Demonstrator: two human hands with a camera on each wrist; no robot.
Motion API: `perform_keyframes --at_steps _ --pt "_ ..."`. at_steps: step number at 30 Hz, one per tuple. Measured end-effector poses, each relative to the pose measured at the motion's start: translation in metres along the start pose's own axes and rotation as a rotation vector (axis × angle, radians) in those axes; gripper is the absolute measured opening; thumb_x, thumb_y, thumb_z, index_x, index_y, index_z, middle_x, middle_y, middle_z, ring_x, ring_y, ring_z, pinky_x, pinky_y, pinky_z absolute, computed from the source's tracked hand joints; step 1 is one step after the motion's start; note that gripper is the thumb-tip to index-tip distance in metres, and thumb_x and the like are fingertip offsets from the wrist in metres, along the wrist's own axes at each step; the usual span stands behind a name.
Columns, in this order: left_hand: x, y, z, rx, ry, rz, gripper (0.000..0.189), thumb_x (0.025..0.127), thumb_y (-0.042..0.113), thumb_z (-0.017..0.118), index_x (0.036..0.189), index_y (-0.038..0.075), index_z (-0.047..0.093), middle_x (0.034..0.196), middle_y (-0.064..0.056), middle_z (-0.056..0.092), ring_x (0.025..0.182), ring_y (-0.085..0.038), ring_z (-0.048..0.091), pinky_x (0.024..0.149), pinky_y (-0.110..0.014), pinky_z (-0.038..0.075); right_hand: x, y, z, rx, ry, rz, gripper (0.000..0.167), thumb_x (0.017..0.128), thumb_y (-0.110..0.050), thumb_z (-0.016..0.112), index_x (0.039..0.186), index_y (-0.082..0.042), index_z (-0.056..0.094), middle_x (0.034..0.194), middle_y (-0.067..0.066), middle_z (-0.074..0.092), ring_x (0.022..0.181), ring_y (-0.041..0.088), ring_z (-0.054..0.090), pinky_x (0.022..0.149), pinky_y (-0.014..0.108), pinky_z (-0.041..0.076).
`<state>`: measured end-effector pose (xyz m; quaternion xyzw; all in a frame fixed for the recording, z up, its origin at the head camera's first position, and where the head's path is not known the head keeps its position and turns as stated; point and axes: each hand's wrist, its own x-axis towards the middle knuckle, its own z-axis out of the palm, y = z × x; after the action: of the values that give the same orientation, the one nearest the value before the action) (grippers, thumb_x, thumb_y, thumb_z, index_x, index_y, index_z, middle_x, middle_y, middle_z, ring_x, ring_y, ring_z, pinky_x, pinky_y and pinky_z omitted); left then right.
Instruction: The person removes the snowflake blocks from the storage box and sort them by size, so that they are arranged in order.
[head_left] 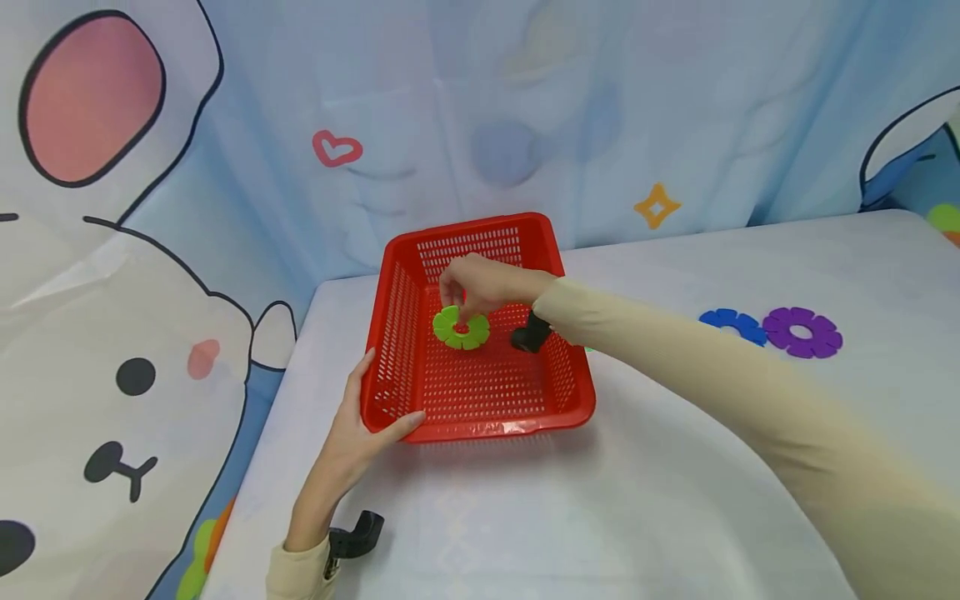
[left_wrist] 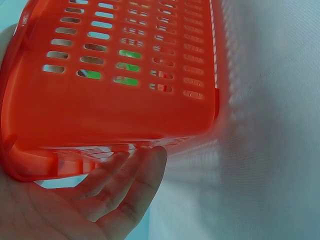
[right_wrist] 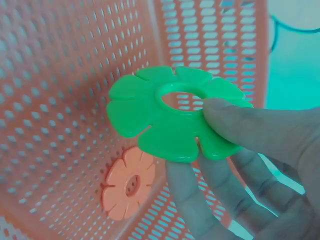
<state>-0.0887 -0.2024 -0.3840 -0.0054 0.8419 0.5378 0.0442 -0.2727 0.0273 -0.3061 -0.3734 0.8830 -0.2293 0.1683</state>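
Note:
A red perforated plastic basket (head_left: 480, 383) sits with its near edge toward me. My left hand (head_left: 360, 425) grips its near left corner, thumb over the rim and fingers along the outer side; the left wrist view shows these fingers (left_wrist: 135, 190) against the basket wall (left_wrist: 110, 110). Inside the basket, my right hand (head_left: 483, 283) pinches a green flower-shaped plastic disc (head_left: 461, 327). In the right wrist view the thumb lies on top of the green disc (right_wrist: 165, 122) and fingers are beneath it. A reddish-orange flower disc (right_wrist: 130, 183) rests inside the basket, below the green one.
On the white-covered table (head_left: 675, 517), a blue flower disc (head_left: 733, 323) and a purple flower disc (head_left: 802, 332) lie to the right, beyond my right sleeve (head_left: 712, 392). A patterned blue curtain (head_left: 465, 108) hangs behind the table.

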Motion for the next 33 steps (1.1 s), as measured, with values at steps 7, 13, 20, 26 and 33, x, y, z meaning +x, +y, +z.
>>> perform_keyframes --at_steps 7,13,20,26,33 --pt "0.006 -0.005 -0.004 0.004 0.002 -0.002 0.107 0.089 0.037 0.082 0.168 0.028 0.011 0.169 -0.012 0.022 0.151 -0.036 0.029 0.118 -0.067 0.031 -0.057 0.007 -0.021 0.147 0.089 -0.032 0.015 0.088 -0.005 0.084 0.096 -0.007 0.071 0.088 0.006 0.067 0.08 0.023 0.063 0.07 0.032 0.055" --pt "0.007 -0.009 -0.009 0.014 0.014 0.011 0.106 0.089 0.035 0.082 0.168 0.027 0.011 0.17 -0.013 0.02 0.151 -0.037 0.028 0.118 -0.068 0.031 -0.117 0.026 -0.045 0.359 0.154 -0.02 0.017 0.09 -0.009 0.082 0.103 -0.005 0.071 0.091 0.011 0.067 0.086 0.028 0.064 0.07 0.035 0.06" --pt "0.008 -0.012 -0.012 0.02 0.012 -0.007 0.107 0.088 0.036 0.083 0.168 0.03 0.011 0.169 -0.011 0.021 0.151 -0.035 0.029 0.118 -0.068 0.03 -0.201 0.073 -0.062 0.415 0.249 0.19 0.025 0.096 -0.014 0.078 0.115 -0.003 0.066 0.094 0.014 0.069 0.086 0.028 0.071 0.077 0.037 0.063" --pt "0.006 -0.013 -0.018 0.025 0.022 -0.009 0.107 0.089 0.035 0.083 0.168 0.03 0.011 0.168 -0.012 0.023 0.149 -0.035 0.031 0.118 -0.067 0.032 -0.266 0.137 -0.057 0.342 0.378 0.402 0.031 0.1 -0.021 0.073 0.125 -0.006 0.063 0.106 0.003 0.07 0.091 0.019 0.07 0.075 0.032 0.061" --pt "0.002 -0.013 -0.025 0.024 0.032 -0.017 0.107 0.09 0.033 0.082 0.168 0.029 0.009 0.169 -0.013 0.021 0.149 -0.037 0.031 0.117 -0.067 0.033 -0.331 0.215 -0.046 0.284 0.449 0.639 0.058 0.101 -0.039 0.07 0.133 0.008 0.055 0.12 0.022 0.065 0.09 0.015 0.066 0.071 0.032 0.06"
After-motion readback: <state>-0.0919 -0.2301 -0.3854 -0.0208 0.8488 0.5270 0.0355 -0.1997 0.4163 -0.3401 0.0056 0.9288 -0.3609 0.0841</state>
